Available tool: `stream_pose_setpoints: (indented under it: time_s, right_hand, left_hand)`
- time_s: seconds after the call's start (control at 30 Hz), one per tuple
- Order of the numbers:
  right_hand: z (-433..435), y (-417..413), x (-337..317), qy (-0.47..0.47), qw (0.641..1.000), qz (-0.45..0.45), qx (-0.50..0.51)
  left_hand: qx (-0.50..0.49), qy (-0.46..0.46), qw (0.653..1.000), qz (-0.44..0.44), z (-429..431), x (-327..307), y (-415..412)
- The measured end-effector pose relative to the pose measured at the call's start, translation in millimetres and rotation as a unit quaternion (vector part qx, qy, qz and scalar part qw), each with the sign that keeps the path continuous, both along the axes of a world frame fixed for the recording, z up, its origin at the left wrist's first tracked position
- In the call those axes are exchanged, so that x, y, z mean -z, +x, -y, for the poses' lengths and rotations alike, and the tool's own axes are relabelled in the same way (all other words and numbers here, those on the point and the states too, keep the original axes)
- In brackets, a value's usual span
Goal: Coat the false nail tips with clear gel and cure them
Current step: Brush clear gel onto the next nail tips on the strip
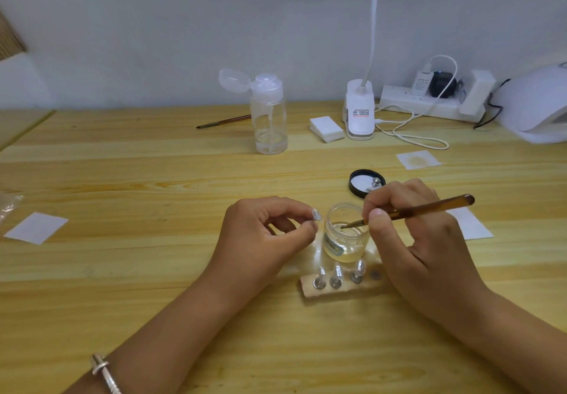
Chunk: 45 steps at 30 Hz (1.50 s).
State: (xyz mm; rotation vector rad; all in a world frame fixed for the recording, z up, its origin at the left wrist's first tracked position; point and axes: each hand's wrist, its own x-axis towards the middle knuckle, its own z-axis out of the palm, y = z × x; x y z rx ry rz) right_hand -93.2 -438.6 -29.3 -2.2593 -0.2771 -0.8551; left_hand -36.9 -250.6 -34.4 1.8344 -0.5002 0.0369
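Note:
My left hand (270,234) pinches a clear false nail tip (316,214) between thumb and forefinger, just left of the open jar of clear gel (345,234). My right hand (411,234) grips a brown-handled brush (429,208), whose bristle end dips into the jar's mouth. In front of the jar lies a wooden holder (310,291) with three nail tips (337,277) standing on metal stands. The jar's black lid (356,185) lies behind it, inner side up.
A white curing lamp (537,108) stands at the far right beside a power strip (429,99). A clear pump bottle (270,114), a second brush (224,121), a pad stack (325,129), a desk lamp base (359,111) and paper squares (36,228) lie on the wooden table (153,271).

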Motion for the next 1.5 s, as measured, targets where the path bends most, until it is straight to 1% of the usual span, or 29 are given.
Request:
stream_pose_setpoints:
  time_s: [0.13,0.23,0.37,0.53,0.93,1.2,1.4,1.43,1.5]
  right_hand:
    - [3,-1,2,0.027,0.999,0.017,0.005]
    - [4,-2,3,0.04,0.998,0.047,0.006]
    - [5,-5,2,0.058,0.994,0.088,-0.012]
    - [8,-7,3,0.072,0.99,0.116,-0.028]
    - [12,-8,4,0.096,0.983,0.151,-0.033]
    - [14,-9,5,0.108,0.98,0.162,-0.036]
    - [10,-10,4,0.149,0.968,0.197,-0.047]
    - [9,-11,4,0.15,0.968,0.196,-0.05]
    - [7,-13,3,0.119,0.976,0.177,-0.051]
  left_hand:
    - [0.0,0.001,1.0,-0.001,0,0,0]
    - [0.002,0.001,1.0,-0.003,0,0,0]
    - [-0.005,-0.002,1.0,-0.008,0,-1,-1]
    - [-0.003,0.001,1.0,-0.005,-1,-2,-1]
    - [-0.01,0.005,1.0,-0.003,0,-4,-2]
    - [-0.004,-0.009,1.0,-0.006,0,-2,-2]
    - [-0.02,-0.011,1.0,-0.011,1,-3,-2]
    - [-0.024,-0.014,1.0,-0.014,1,-3,-2]
    - [-0.027,-0.02,0.999,-0.018,1,-2,-2]
